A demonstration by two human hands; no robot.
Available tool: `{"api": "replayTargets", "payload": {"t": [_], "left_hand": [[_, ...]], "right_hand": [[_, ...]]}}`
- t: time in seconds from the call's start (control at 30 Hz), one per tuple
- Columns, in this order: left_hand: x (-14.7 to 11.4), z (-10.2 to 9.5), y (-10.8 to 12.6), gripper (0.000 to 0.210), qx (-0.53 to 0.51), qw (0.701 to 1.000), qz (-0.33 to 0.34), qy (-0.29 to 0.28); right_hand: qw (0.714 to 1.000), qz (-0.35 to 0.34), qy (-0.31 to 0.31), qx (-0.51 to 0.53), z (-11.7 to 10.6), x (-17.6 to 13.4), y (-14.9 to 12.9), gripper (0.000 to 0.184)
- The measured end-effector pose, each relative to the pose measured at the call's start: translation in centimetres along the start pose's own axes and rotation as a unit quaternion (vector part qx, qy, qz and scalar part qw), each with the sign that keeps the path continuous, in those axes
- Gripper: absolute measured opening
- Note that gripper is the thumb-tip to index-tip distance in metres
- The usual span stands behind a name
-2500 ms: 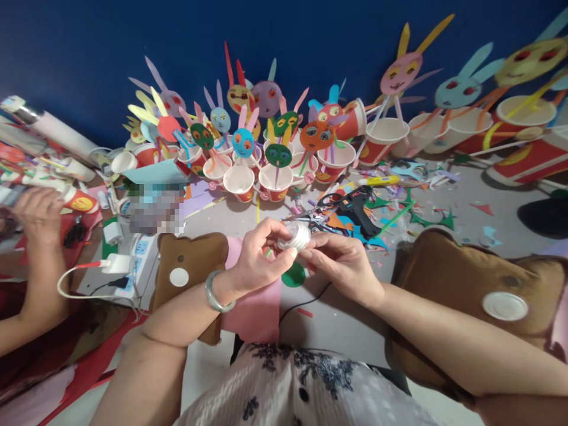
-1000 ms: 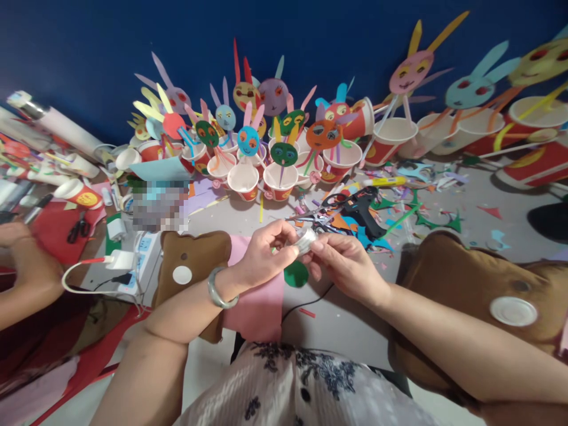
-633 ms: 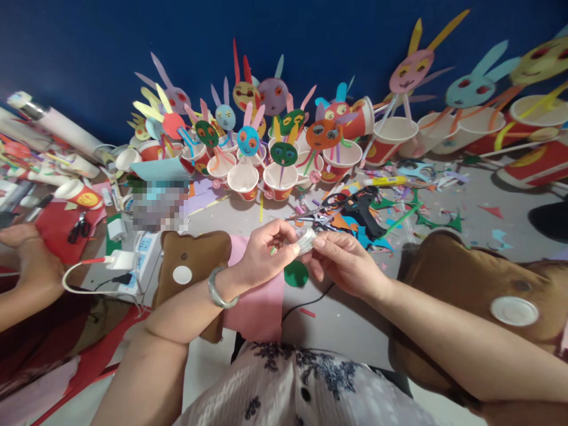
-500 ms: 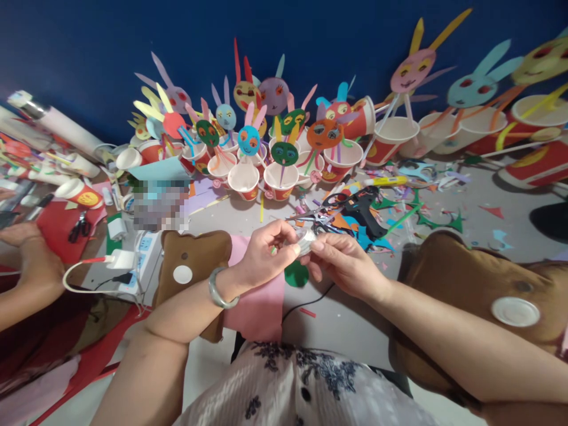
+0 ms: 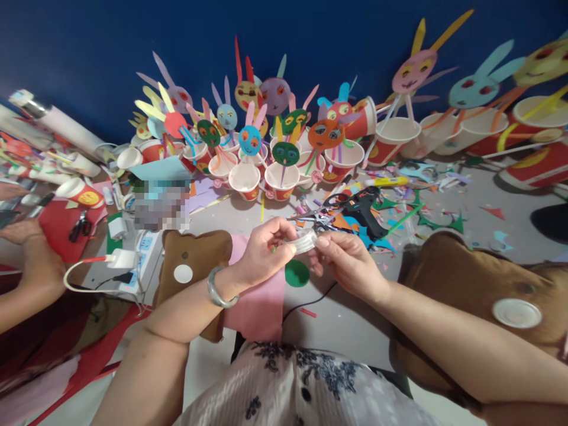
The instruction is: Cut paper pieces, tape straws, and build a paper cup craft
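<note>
My left hand (image 5: pixel 268 249), a bracelet (image 5: pixel 222 288) at its wrist, is closed around a small roll of clear tape (image 5: pixel 306 243). The roll is tilted, so its ribbed-looking outer band faces me. At its right edge, the thumb and fingers of my right hand (image 5: pixel 348 260) are pinched together on the tape; whether a loose end is between them I cannot make out. Just below the roll, a green paper circle (image 5: pixel 297 273) lies on the table. Scissors (image 5: pixel 316 214) and a black glue gun (image 5: pixel 366 213) rest behind my hands.
Paper cups (image 5: pixel 244 180) with paper rabbit figures stand in rows at the back. Paper scraps (image 5: pixel 448 220) are strewn to the right. Brown cushions (image 5: pixel 465 284) lie on both sides. A power strip (image 5: pixel 144 260) and a co-worker's arm (image 5: pixel 39 266) are at left.
The tape roll has turned in my fingers, showing more of its outer band. My right hand has shifted slightly right, along the roll's edge.
</note>
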State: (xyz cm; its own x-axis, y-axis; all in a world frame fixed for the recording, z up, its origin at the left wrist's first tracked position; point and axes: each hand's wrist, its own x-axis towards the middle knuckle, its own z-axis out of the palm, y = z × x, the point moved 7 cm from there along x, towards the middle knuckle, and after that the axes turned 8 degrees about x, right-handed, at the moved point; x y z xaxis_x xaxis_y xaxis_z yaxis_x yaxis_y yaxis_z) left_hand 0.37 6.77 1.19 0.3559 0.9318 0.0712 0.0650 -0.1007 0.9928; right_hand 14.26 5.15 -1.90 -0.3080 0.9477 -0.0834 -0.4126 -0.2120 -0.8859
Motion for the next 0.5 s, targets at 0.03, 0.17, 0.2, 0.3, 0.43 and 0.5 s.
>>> {"api": "replayTargets", "payload": {"t": [0.03, 0.17, 0.2, 0.3, 0.43, 0.5], "left_hand": [[0.0, 0.0, -0.1, 0.01, -0.013, 1.0, -0.007, -0.001], [0.0, 0.2, -0.2, 0.018, -0.066, 0.997, -0.026, -0.01], [0.0, 0.2, -0.3, 0.02, -0.074, 0.997, -0.033, -0.015], [0.0, 0.3, -0.6, 0.024, -0.075, 0.996, -0.045, -0.026], [-0.1, 0.6, -0.6, 0.024, -0.066, 0.997, -0.035, -0.037], [-0.1, 0.7, -0.4, 0.023, -0.06, 0.997, -0.029, -0.043]], "right_hand": [[1.0, -0.022, 0.008, -0.016, -0.2, 0.0, -0.3, 0.038], [0.991, -0.101, 0.029, -0.083, -0.5, -0.2, -1.7, 0.028], [0.987, -0.123, 0.036, -0.094, -0.6, -0.2, -2.1, 0.027], [0.973, -0.172, 0.048, -0.147, -0.5, -0.3, -2.7, 0.035], [0.942, -0.208, 0.032, -0.263, 0.0, -0.4, -2.8, 0.029], [0.924, -0.223, 0.026, -0.31, 0.2, -0.6, -2.9, 0.021]]}}
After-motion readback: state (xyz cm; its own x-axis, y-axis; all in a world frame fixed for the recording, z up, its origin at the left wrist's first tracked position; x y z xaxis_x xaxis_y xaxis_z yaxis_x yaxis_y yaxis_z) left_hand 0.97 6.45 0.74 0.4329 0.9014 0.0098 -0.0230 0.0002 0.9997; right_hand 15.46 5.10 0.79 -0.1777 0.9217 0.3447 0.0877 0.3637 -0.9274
